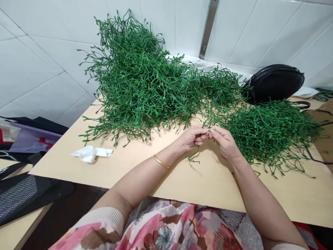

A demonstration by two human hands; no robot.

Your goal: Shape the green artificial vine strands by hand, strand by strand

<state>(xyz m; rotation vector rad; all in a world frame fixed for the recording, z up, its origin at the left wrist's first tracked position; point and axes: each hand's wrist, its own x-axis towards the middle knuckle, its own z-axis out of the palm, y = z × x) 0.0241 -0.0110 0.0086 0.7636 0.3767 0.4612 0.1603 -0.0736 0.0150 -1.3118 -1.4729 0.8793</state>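
My left hand (194,136) and my right hand (223,140) meet at the fingertips over the middle of the table. Both are closed in a pinch on a thin green plastic stem (194,158), whose branched end hangs below my left fingers. Where the fingertips touch, the part they grip is mostly hidden. A tall heap of green artificial stems (140,76) with small budded tips lies beyond my left hand. Close beside my right hand is a second, lower pile of the same stems (270,130).
A black round bag (277,83) stands at the back right against the white tiled wall (241,31). Crumpled white tissue (90,153) lies at the left of the wooden table (156,180). Dark and purple items (31,139) sit off its left edge.
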